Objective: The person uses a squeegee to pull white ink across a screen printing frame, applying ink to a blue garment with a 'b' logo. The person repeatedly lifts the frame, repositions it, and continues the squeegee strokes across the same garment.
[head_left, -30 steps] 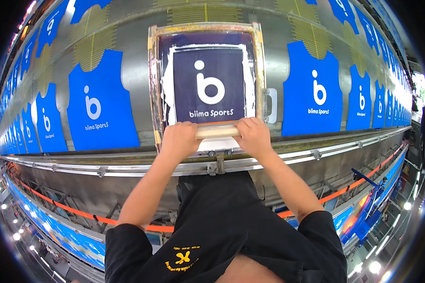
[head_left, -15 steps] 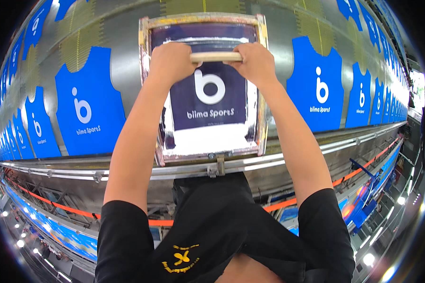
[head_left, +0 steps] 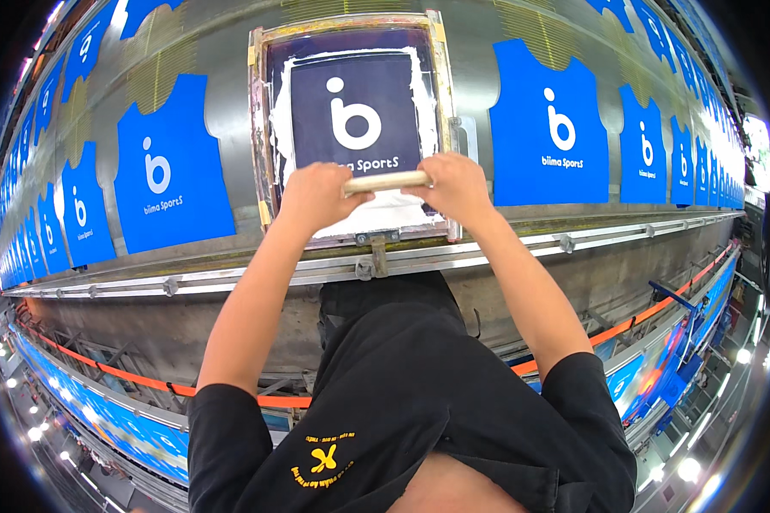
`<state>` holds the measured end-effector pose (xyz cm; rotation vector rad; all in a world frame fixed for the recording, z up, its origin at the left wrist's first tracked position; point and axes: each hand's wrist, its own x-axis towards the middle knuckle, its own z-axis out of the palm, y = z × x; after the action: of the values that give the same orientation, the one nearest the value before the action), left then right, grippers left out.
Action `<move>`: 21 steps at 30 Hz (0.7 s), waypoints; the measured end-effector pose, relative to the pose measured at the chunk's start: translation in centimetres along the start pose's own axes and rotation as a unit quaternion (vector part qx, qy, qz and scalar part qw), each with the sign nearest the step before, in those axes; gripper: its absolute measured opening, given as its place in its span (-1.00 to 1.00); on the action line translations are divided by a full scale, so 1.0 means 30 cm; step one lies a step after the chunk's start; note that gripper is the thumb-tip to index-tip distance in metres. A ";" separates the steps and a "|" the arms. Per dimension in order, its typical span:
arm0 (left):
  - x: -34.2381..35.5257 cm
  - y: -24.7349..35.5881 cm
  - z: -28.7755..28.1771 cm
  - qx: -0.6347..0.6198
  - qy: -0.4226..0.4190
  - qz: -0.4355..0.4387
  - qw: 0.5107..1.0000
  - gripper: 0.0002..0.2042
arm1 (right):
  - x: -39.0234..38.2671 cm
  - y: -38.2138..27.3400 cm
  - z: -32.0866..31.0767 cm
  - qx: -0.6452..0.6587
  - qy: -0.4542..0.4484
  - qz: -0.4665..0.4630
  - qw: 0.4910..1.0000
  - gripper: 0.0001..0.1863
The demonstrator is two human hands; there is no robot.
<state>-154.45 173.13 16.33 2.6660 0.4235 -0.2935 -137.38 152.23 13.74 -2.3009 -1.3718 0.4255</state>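
Both my hands grip a pale wooden squeegee [head_left: 389,181] by its two ends. My left hand [head_left: 318,198] closes on the left end, my right hand [head_left: 450,190] on the right end. The squeegee lies across the near part of a framed printing screen [head_left: 440,94]. White ink [head_left: 364,214] pools around and below it, and streaks of ink run up both sides. A dark stencil area with a white logo shows beyond my hands; the squeegee and hands cover part of its lettering. The blade under the handle is hidden.
Blue shirt panels with white prints lie on the long grey table, one [head_left: 169,171] left of the screen and another [head_left: 551,128] to the right, with several more in rows. A metal rail [head_left: 522,251] with clamps runs along the near edge. An orange strip [head_left: 637,320] passes behind me.
Both hands have drawn the squeegee toward me, from the screen's far end to its near end. The whole logo mark and the far part of the stencil are now uncovered.
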 end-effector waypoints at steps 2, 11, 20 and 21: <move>0.051 0.000 0.016 0.008 -0.043 -0.011 0.999 -0.44 | 0.033 0.020 -0.005 -0.018 -0.069 0.024 0.997 -0.47; 0.161 -0.070 -0.011 -0.068 -0.260 -0.039 0.962 -0.22 | 0.119 0.035 -0.001 0.016 -0.303 0.103 0.947 -0.16; 0.401 -0.265 -0.308 0.010 -0.094 0.020 0.995 -0.38 | 0.154 0.302 -0.037 0.185 0.239 0.313 0.900 -0.57; 0.446 -0.295 -0.326 0.018 -0.060 0.032 0.997 -0.38 | 0.156 0.320 -0.011 0.155 0.241 0.361 0.887 -0.57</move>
<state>-143.64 188.37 18.13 2.6734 0.2969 -0.4436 -127.82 152.28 8.98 -2.3415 -0.1628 0.2286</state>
